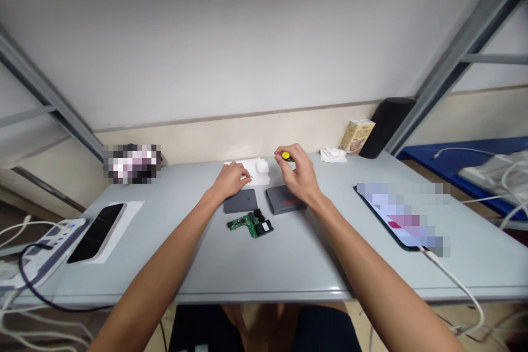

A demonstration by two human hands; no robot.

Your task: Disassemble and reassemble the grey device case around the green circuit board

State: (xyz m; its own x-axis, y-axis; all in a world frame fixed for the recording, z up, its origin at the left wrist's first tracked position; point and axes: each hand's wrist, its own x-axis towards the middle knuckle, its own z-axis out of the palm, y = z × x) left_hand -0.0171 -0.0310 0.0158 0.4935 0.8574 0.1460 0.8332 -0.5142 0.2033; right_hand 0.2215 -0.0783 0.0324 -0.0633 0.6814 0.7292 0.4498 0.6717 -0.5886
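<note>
My left hand (231, 180) rests on the left part of a white sheet of paper (260, 179), fingers curled and fingertips close together. Whether they pinch anything small is hidden; a tiny dark speck lies on the paper beside them. A small white rounded case (262, 166) sits on that sheet. In my right hand (300, 173), raised over the table, is a yellow-ended tool (286, 155), mostly covered by the fingers. Below the hands lie a flat dark grey cover (241, 201) and a grey casing (284, 201) with red marking. Closer to me is a green circuit board (252, 224) with black parts.
Left on the table are a phone (97, 232) and a white power strip (53, 250) with cables. A lit tablet (390, 217) with a cable lies right. Crumpled tissue (333, 155), a carton (357, 136) and a black cylinder (386, 126) stand along the back right.
</note>
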